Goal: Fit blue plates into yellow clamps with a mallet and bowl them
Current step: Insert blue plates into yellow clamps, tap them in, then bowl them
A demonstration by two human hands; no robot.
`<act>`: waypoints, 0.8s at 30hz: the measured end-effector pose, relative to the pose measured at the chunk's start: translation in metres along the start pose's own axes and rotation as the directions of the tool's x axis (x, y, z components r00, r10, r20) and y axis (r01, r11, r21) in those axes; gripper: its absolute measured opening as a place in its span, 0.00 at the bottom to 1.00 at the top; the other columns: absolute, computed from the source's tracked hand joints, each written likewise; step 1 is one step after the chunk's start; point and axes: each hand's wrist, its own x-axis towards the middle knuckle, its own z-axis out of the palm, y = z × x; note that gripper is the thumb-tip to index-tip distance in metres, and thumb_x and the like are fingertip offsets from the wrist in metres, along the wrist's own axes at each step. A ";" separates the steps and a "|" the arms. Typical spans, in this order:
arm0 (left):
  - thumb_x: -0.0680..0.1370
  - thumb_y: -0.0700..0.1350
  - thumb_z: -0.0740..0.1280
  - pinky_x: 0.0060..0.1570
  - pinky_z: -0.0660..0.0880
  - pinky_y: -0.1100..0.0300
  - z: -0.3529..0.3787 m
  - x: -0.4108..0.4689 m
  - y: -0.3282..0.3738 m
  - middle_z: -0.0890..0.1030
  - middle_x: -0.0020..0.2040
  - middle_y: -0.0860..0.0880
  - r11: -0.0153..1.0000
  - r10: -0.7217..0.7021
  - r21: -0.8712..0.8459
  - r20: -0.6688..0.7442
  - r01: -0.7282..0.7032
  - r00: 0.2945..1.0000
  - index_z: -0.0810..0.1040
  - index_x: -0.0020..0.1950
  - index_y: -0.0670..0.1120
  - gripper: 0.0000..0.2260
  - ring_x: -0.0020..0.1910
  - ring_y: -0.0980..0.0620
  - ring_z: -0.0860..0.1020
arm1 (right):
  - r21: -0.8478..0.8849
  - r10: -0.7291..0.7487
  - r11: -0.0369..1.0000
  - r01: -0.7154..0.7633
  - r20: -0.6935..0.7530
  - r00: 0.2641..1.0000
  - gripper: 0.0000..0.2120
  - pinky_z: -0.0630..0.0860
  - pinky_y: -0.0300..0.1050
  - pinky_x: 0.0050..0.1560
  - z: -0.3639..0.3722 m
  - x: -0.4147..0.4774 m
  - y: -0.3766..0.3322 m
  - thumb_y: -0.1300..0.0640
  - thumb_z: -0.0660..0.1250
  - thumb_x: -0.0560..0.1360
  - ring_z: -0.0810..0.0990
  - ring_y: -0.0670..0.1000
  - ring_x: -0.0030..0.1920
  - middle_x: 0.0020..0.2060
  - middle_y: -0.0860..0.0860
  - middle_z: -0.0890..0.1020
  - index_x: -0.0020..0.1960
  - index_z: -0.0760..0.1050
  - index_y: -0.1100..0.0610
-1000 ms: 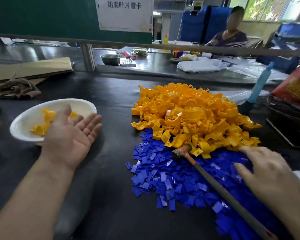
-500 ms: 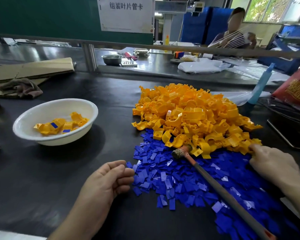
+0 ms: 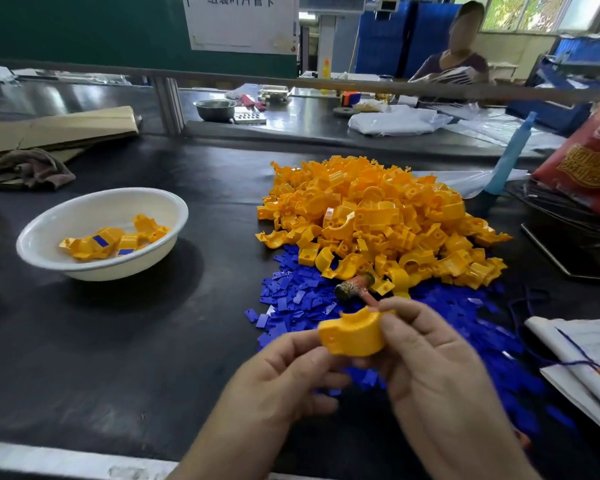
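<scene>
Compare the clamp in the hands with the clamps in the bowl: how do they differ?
The held clamp shows no blue plate; at least two bowl clamps carry one. The held clamp is up off the table, gripped by the right hand with the left hand against its end; the bowl clamps lie loose in the white bowl. Both are yellow, curved pieces of similar shape.

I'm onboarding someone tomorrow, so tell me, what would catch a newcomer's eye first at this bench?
The heap of yellow clamps mid-table, with blue plates spread just nearer. In front, the right hand pinches one yellow clamp, the left hand at its other end; a white bowl holding fitted clamps sits left.
</scene>
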 end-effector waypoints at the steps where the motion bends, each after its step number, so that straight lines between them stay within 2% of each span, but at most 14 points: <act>1: 0.67 0.47 0.72 0.35 0.79 0.59 0.005 -0.003 -0.001 0.85 0.44 0.41 0.997 0.029 -0.069 -0.019 -0.030 0.999 0.85 0.48 0.48 0.11 0.41 0.46 0.84 | 0.080 0.028 0.996 -0.029 0.014 1.000 0.08 0.79 0.46 0.36 0.007 -0.004 0.006 0.55 0.66 0.67 0.84 0.54 0.40 0.43 0.55 0.84 0.43 0.82 0.51; 3: 0.63 0.37 0.75 0.28 0.77 0.61 0.008 -0.005 -0.002 0.84 0.36 0.41 0.979 0.064 -0.185 -0.133 -0.088 0.989 0.86 0.41 0.47 0.09 0.32 0.49 0.82 | 0.085 0.036 0.996 -0.037 0.009 0.999 0.08 0.79 0.47 0.35 0.015 -0.013 0.015 0.55 0.68 0.64 0.83 0.53 0.38 0.40 0.55 0.84 0.42 0.82 0.51; 6: 0.60 0.43 0.72 0.25 0.77 0.61 0.005 -0.008 -0.003 0.83 0.35 0.40 0.941 0.082 -0.303 -0.225 -0.149 0.971 0.85 0.38 0.45 0.08 0.29 0.49 0.81 | -0.167 0.072 0.984 -0.064 0.044 0.996 0.07 0.77 0.41 0.35 0.011 -0.023 0.018 0.55 0.72 0.66 0.81 0.48 0.36 0.38 0.51 0.84 0.43 0.82 0.45; 7: 0.61 0.44 0.71 0.26 0.78 0.60 0.004 -0.009 -0.003 0.84 0.37 0.39 0.933 0.081 -0.327 -0.225 -0.153 0.971 0.85 0.38 0.44 0.09 0.30 0.48 0.82 | -0.323 0.096 0.944 -0.062 0.090 0.991 0.08 0.76 0.38 0.35 0.008 -0.027 0.016 0.54 0.72 0.69 0.81 0.45 0.36 0.39 0.48 0.83 0.44 0.80 0.41; 8: 0.61 0.44 0.71 0.28 0.79 0.59 0.003 -0.009 -0.002 0.84 0.39 0.37 0.925 0.072 -0.349 -0.227 -0.150 0.971 0.84 0.39 0.43 0.09 0.32 0.46 0.83 | -0.533 0.074 0.846 0.013 0.140 0.987 0.09 0.76 0.36 0.37 0.003 -0.030 0.015 0.51 0.70 0.71 0.80 0.43 0.39 0.43 0.44 0.82 0.47 0.78 0.38; 9: 0.62 0.44 0.70 0.29 0.80 0.58 0.001 -0.009 -0.003 0.84 0.40 0.37 0.921 0.059 -0.363 -0.234 -0.143 0.971 0.83 0.40 0.42 0.10 0.33 0.46 0.83 | -0.732 -0.025 0.663 0.153 0.182 0.983 0.09 0.76 0.35 0.40 -0.001 -0.031 0.013 0.47 0.68 0.72 0.79 0.41 0.43 0.46 0.41 0.79 0.51 0.75 0.36; 11: 0.65 0.46 0.68 0.29 0.80 0.57 -0.005 -0.008 -0.002 0.84 0.40 0.39 0.914 0.020 -0.388 -0.249 -0.119 0.968 0.82 0.42 0.40 0.11 0.34 0.46 0.83 | -0.916 -0.240 0.181 0.359 0.312 0.919 0.18 0.74 0.35 0.41 -0.016 -0.027 0.012 0.43 0.67 0.71 0.77 0.42 0.46 0.51 0.39 0.75 0.60 0.70 0.38; 12: 0.67 0.46 0.67 0.28 0.80 0.56 -0.009 -0.008 -0.001 0.84 0.38 0.40 0.911 -0.005 -0.400 -0.262 -0.104 0.965 0.81 0.44 0.40 0.12 0.33 0.47 0.83 | -0.944 -0.227 -0.004 0.329 0.321 0.920 0.23 0.71 0.36 0.42 -0.019 -0.024 0.009 0.40 0.65 0.72 0.76 0.42 0.49 0.54 0.40 0.72 0.65 0.65 0.39; 13: 0.68 0.47 0.66 0.27 0.79 0.57 -0.014 -0.006 -0.001 0.84 0.37 0.41 0.910 -0.025 -0.405 -0.276 -0.092 0.961 0.81 0.45 0.40 0.12 0.32 0.48 0.83 | -0.961 -0.173 -0.108 0.254 0.270 0.947 0.28 0.69 0.38 0.41 -0.024 -0.020 0.007 0.36 0.61 0.73 0.74 0.44 0.52 0.57 0.41 0.68 0.70 0.56 0.39; 14: 0.69 0.47 0.66 0.26 0.79 0.57 -0.018 -0.006 -0.001 0.85 0.37 0.42 0.911 -0.040 -0.404 -0.287 -0.083 0.957 0.80 0.46 0.41 0.12 0.31 0.49 0.83 | -0.968 -0.112 -0.155 0.195 0.213 0.971 0.31 0.66 0.40 0.41 -0.030 -0.016 0.005 0.32 0.56 0.73 0.74 0.45 0.53 0.58 0.42 0.66 0.71 0.49 0.39; 16: 0.67 0.46 0.67 0.25 0.78 0.59 -0.026 -0.005 -0.003 0.85 0.39 0.42 0.923 -0.046 -0.379 -0.287 -0.069 0.957 0.79 0.49 0.42 0.13 0.30 0.50 0.83 | -0.959 -0.020 -0.228 0.169 0.178 0.984 0.33 0.66 0.44 0.38 -0.040 -0.008 0.006 0.29 0.52 0.72 0.75 0.48 0.54 0.59 0.44 0.67 0.71 0.45 0.40; 19: 0.65 0.41 0.69 0.26 0.78 0.60 -0.029 -0.004 -0.008 0.85 0.42 0.41 0.953 -0.033 -0.299 -0.257 -0.047 0.966 0.77 0.54 0.41 0.18 0.31 0.50 0.83 | -0.932 0.018 -0.291 0.217 0.222 0.975 0.25 0.67 0.47 0.36 -0.040 0.004 0.016 0.33 0.53 0.75 0.78 0.51 0.51 0.53 0.43 0.74 0.68 0.54 0.40; 21: 0.62 0.38 0.70 0.26 0.78 0.60 -0.028 -0.002 -0.012 0.85 0.44 0.39 0.971 -0.022 -0.237 -0.259 -0.042 0.966 0.77 0.56 0.41 0.22 0.33 0.48 0.84 | -0.937 0.002 -0.277 0.214 0.222 0.975 0.17 0.67 0.47 0.37 -0.035 0.014 0.020 0.38 0.54 0.77 0.79 0.51 0.49 0.51 0.44 0.76 0.63 0.62 0.42; 24: 0.60 0.37 0.73 0.27 0.78 0.58 -0.027 0.000 -0.017 0.84 0.44 0.39 0.987 0.007 -0.153 -0.278 -0.052 0.960 0.76 0.57 0.41 0.25 0.37 0.45 0.84 | -0.941 -0.037 -0.236 0.243 0.259 0.965 0.11 0.68 0.45 0.37 -0.031 0.027 0.026 0.43 0.53 0.79 0.79 0.50 0.48 0.49 0.44 0.77 0.57 0.68 0.44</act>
